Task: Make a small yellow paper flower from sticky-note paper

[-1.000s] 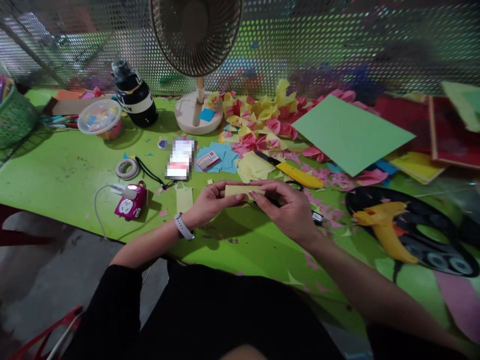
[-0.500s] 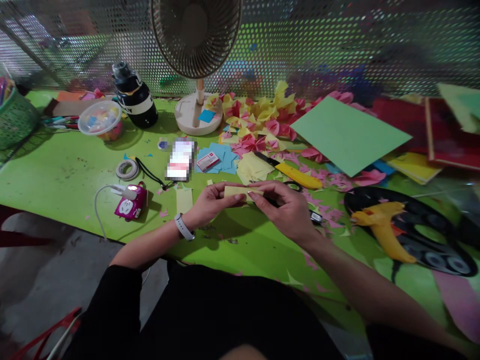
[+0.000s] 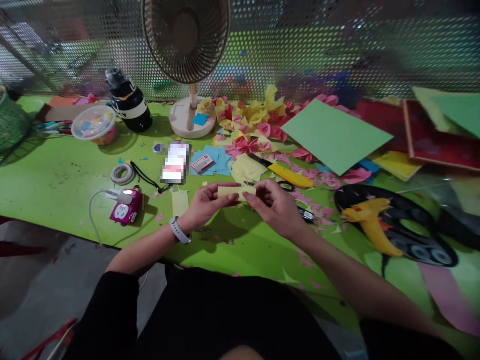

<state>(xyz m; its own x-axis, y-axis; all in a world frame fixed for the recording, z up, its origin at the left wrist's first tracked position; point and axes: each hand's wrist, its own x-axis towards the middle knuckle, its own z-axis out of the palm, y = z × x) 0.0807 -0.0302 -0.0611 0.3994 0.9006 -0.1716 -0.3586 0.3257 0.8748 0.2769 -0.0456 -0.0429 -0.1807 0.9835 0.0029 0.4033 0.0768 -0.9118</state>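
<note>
A small strip of pale yellow paper is pinched between my two hands above the green table. My left hand, with a pale watch band on its wrist, is closed on the strip's left part, thumb in front. My right hand is closed on its right part, the thumb pressing near the middle. Another pale yellow paper piece lies by my left wrist. Behind my hands sits a stack of pale yellow papers, with a yellow-handled utility knife beside it.
A phone, a tape roll and a purple power adapter are on the left. A fan and paper flowers stand behind. On the right, a yellow glue gun rests on a black palette.
The camera view has turned slightly to the right, so things appear shifted left. Both hands still hold the yellow paper strip; my right fingers have moved a little along it.
</note>
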